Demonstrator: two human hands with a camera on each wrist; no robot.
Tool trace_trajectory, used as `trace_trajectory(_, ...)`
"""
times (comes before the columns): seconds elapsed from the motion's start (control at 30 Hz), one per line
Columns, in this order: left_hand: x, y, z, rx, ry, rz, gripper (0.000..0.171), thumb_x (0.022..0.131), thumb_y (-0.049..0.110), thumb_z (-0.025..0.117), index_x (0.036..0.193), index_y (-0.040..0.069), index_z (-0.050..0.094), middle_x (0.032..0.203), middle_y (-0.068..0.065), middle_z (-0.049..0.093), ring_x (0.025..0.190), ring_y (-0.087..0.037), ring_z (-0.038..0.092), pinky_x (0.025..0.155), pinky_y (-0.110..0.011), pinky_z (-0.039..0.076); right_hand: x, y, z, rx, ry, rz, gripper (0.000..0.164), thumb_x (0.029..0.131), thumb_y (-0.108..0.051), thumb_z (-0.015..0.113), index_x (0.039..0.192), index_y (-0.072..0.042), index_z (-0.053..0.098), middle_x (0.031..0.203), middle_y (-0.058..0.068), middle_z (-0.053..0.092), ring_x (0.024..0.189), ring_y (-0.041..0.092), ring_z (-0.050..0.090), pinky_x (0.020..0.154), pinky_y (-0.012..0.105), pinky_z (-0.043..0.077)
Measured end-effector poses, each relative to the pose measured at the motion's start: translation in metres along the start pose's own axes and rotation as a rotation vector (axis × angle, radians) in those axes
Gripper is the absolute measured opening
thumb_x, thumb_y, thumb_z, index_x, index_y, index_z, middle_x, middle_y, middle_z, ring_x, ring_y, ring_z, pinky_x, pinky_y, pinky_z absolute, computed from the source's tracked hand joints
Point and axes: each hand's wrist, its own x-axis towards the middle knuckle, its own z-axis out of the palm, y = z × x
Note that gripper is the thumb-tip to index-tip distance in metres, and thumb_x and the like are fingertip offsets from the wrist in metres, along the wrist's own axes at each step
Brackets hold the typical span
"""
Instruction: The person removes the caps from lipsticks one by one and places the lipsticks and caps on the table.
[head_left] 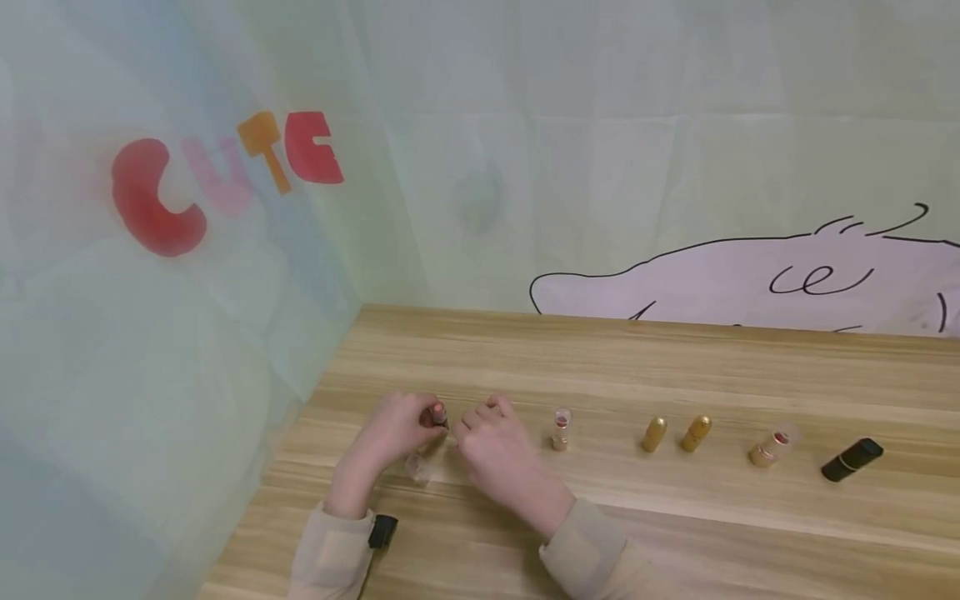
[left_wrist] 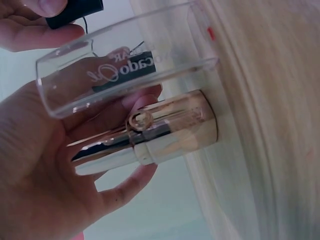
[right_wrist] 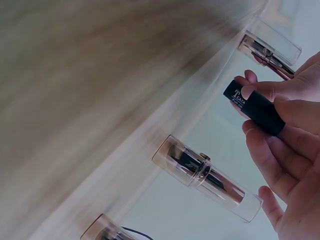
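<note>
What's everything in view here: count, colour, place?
Lettered black piece: one, black, left hand
Second black piece: one, black, right hand
Clear cap: one, transparent, near the left hand
Capless tube: one, rose gold, beside the clear cap
Clear-topped lipsticks: at least two, rose gold, table row
Gold tubes: two, gold, mid-row
Black tube: one, black with gold band, far right
Table: one, wood-toned, under the lipsticks
Letters: four, red, pink and orange, left wall
Cartoon drawing: one, pale with black outlines, back wall
Sleeves: two, beige, bottom of head view
Cuff device: one, black, left sleeve
Hands: two, bare, table's left side
</note>
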Motion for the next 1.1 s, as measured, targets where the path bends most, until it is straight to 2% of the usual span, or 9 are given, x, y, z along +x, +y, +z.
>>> trace_trajectory(0.1, 0.0000, 0.0003, 0.0005, 0.009, -0.001, -0.010, 0.011, 0.076, 0.011, 0.077, 0.079, 0.013, 0.066, 0.070, 0.003, 0.065, 0.063, -0.006, 0.055, 0.061, -0.022, 0.047, -0.0001, -0.0003, 0.0011, -0.003, 0.002, -0.001, 0.015, 0.081, -0.029, 0.074, 0.088, -0.017, 0.070, 0.087, -0.006, 0.070, 0.081, 0.012, 0.064, 0.094, 0.035, 0.039)
trace_trajectory(0.37, 0.0011, 0.0006, 0.0042, 0.036, 0.003, 0.026, 0.013, 0.076, 0.012, 0.078, 0.076, 0.014, 0.065, 0.068, 0.005, 0.064, 0.061, -0.005, 0.052, 0.059, -0.020, 0.044, -0.0001, -0.0002, 0.0024, -0.029, -0.026, -0.004, 0.011, 0.081, -0.027, 0.072, 0.086, -0.018, 0.070, 0.082, -0.007, 0.069, 0.077, 0.011, 0.063, 0.093, 0.034, 0.039)
trace_trajectory(0.6, 0.0017, 0.0008, 0.0068, 0.048, -0.018, 0.007, 0.015, 0.076, 0.015, 0.079, 0.074, 0.016, 0.064, 0.067, 0.006, 0.061, 0.060, -0.006, 0.051, 0.059, -0.022, 0.043, -0.0010, 0.0001, 0.0042, -0.032, -0.041, -0.022, 0.008, 0.077, -0.022, 0.072, 0.082, -0.018, 0.068, 0.077, -0.007, 0.068, 0.072, 0.011, 0.060, 0.092, 0.035, 0.039)
trace_trajectory(0.83, 0.0017, 0.0008, 0.0077, 0.044, -0.035, -0.010, 0.016, 0.077, 0.016, 0.079, 0.073, 0.016, 0.063, 0.067, 0.006, 0.061, 0.061, -0.007, 0.051, 0.059, -0.023, 0.043, -0.0015, -0.0006, 0.0046, -0.046, -0.063, -0.028, 0.008, 0.080, -0.026, 0.071, 0.082, -0.019, 0.069, 0.078, -0.008, 0.068, 0.074, 0.011, 0.061, 0.093, 0.036, 0.037)
trace_trajectory(1.1, 0.0017, 0.0002, 0.0070, 0.045, -0.039, -0.011, 0.017, 0.077, 0.016, 0.079, 0.072, 0.017, 0.063, 0.068, 0.007, 0.061, 0.062, -0.007, 0.051, 0.060, -0.024, 0.043, -0.0019, -0.0007, 0.0052, -0.052, -0.080, -0.035, 0.010, 0.078, -0.027, 0.073, 0.083, -0.019, 0.070, 0.080, -0.007, 0.069, 0.077, 0.012, 0.062, 0.094, 0.036, 0.037)
